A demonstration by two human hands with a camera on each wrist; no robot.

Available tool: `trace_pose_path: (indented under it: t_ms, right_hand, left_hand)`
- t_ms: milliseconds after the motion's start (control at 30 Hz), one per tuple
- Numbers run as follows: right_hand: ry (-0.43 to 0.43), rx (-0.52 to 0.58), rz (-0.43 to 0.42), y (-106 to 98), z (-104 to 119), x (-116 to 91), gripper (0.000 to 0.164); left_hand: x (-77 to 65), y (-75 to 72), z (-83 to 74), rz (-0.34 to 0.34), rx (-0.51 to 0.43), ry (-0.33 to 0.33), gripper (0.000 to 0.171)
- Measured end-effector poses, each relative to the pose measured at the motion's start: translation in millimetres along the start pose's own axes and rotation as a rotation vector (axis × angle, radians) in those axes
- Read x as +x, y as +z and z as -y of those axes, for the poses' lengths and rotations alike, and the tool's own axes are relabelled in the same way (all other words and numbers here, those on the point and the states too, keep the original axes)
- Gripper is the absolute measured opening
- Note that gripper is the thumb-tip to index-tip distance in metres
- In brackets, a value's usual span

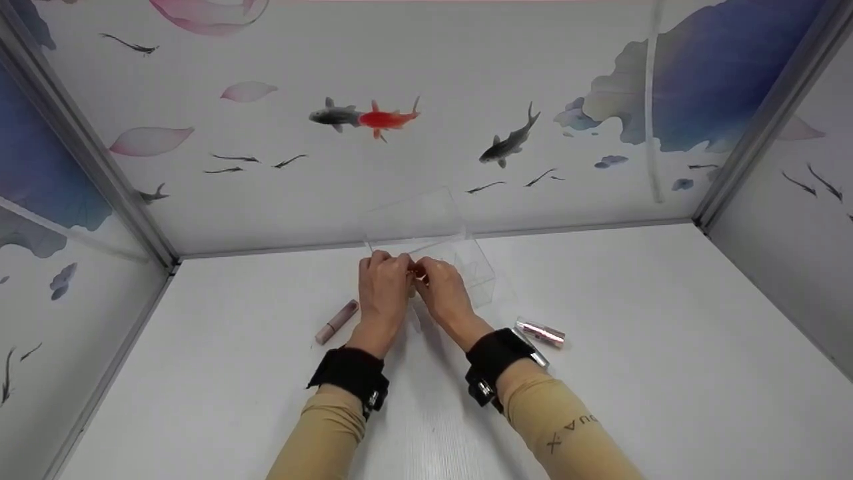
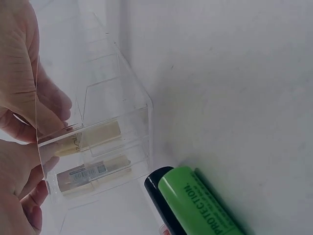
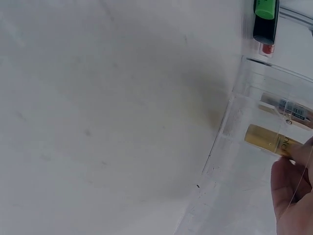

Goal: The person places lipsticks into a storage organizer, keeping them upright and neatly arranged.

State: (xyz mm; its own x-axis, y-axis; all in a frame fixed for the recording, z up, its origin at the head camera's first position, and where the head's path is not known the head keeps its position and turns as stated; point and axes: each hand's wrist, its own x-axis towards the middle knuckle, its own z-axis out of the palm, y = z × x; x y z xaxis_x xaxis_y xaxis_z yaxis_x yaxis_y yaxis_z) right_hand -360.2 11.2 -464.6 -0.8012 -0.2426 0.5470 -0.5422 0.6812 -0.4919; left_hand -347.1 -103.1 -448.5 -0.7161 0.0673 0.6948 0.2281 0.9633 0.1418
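A clear plastic box [image 1: 481, 267] with inner dividers stands near the back wall, both hands at its near side. My right hand [image 1: 443, 290] reaches in and pinches the end of a gold lipstick tube [image 3: 264, 137]. Close beside it, my left hand [image 1: 385, 283] has bent fingers [image 2: 35, 196] at the box's edge and seems to grip it; the exact contact is partly hidden. A tube with a barcode label [image 2: 88, 174] lies in the box parallel to the gold one. Outside the box is a green tube with a black cap [image 2: 198, 200], hidden in the head view.
A pinkish tube [image 1: 336, 322] lies on the white table [image 1: 220, 373] left of my left hand. Right of my right wrist lie a shiny pink tube [image 1: 541, 333] and a silver item [image 1: 538, 359], partly covered by the wrist strap. Printed panels [image 1: 426, 60] enclose the table.
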Motion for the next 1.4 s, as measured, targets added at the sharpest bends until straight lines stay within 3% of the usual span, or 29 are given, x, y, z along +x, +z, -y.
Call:
trace_pose_path:
  t_ms: [400, 700, 967, 1400]
  right_hand:
    - [0.011, -0.035, 0.043, -4, 4, 1, 0.007]
    - [0.010, -0.080, 0.108, -9, 6, 0, 0.014]
    - [-0.004, -0.085, 0.130, -16, 5, 1, 0.016]
    - [-0.019, -0.087, 0.190, -54, 5, -9, 0.014]
  left_hand:
    - [-2.7, 1.8, -1.4, -0.024, 0.057, 0.021, 0.008]
    - [-3.8, -2.5, -3.2, 0.043, 0.080, 0.016, 0.004]
    - [-2.7, -8.3, -4.1, 0.026, 0.090, 0.031, 0.005]
    - [-11.7, -28.3, -14.9, 0.022, 0.068, 0.053, 0.011]
